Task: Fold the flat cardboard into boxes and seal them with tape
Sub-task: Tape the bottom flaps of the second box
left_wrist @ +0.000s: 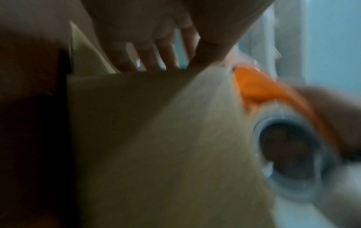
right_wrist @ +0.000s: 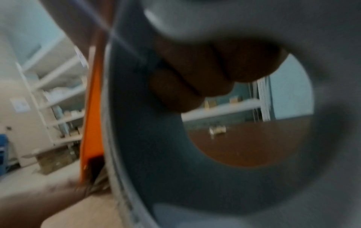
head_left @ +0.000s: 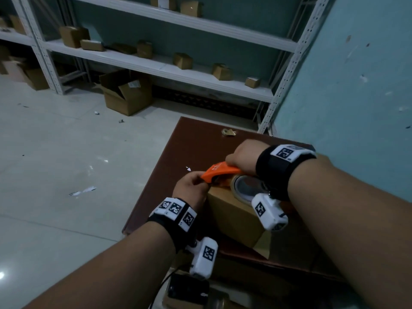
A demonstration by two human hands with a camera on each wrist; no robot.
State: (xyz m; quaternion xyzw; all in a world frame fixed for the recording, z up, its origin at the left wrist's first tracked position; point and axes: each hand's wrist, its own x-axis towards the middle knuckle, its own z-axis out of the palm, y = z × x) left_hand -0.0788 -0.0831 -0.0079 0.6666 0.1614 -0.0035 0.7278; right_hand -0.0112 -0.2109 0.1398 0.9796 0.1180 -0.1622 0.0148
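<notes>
We are working over a dark reddish-brown tabletop (head_left: 191,139) that is standing against a pale blue wall (head_left: 356,74). A folded cardboard box (head_left: 231,217) is sitting on it near the front edge, one flap (head_left: 264,245) still hanging loose at its lower corner. We are wrapping our right hand (head_left: 242,156) around the rear of the orange tape dispenser (head_left: 219,171), with fingers (right_wrist: 205,80) curling inside the roll's core in the right wrist view. The tape roll (head_left: 242,189) is resting on top of the box. Our left hand (head_left: 191,188) is sitting at the box's far left edge, right at the dispenser's nose; the fingertips (left_wrist: 148,61) are reaching over the box's top edge in the left wrist view, the thumb lying on the near face. Whether they are pinching the tape end or only pressing the cardboard, we cannot tell, since that view is blurred.

A small crumpled scrap of tape (head_left: 228,132) is lying near the far edge of the tabletop. Beyond, white metal shelving (head_left: 156,65) is carrying several small closed cartons (head_left: 182,60), and an open carton (head_left: 126,92) is standing on the pale floor (head_left: 55,152) beside it, among bits of paper litter (head_left: 82,191).
</notes>
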